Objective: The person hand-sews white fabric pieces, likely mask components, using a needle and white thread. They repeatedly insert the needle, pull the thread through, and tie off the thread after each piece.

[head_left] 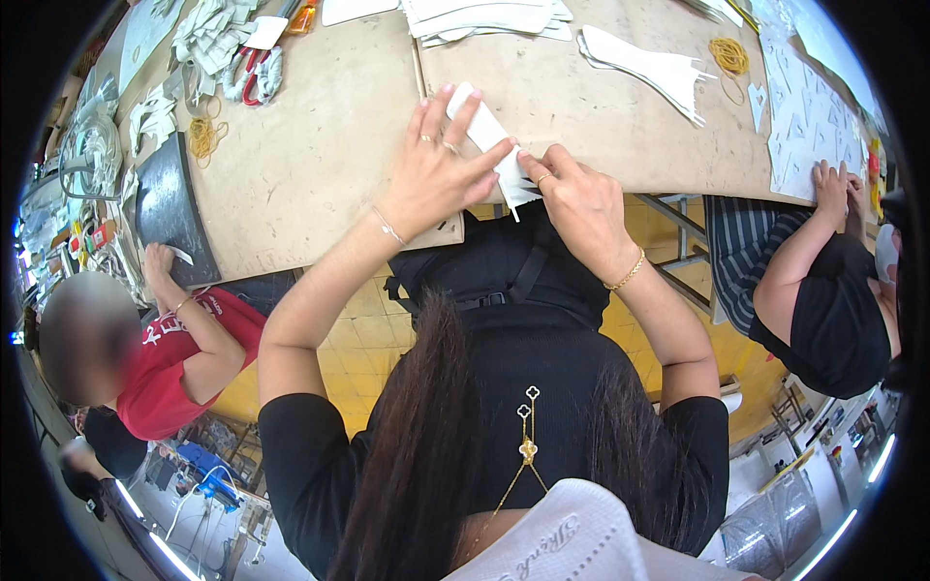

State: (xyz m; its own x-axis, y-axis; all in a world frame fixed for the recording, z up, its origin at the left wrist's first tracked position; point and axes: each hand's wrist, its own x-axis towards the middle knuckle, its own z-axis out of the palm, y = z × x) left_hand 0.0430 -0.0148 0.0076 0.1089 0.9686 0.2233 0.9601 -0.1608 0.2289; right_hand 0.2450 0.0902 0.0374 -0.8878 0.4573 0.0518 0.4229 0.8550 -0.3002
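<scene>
A narrow white cut piece (484, 126), perhaps fabric or leather, lies slantwise at the table's near edge. Thin strips at its lower end hang past the edge. My left hand (426, 169) rests palm down over it, fingers spread, with the fingertips and thumb on the piece. Close by on the right, my right hand (584, 205) is closed, thumb and forefinger pinching beside the stripped end. Dark shapes show between the strips; I cannot tell whether a small tool is among them.
Stacked white pieces (489, 17) lie at the far edge, with fringed pieces (644, 68) to their right. Yellow rubber bands (728, 56) and red-handled scissors (254, 77) lie farther out. A black board (172, 208) is left. Co-workers sit at left (199, 353) and right (823, 290).
</scene>
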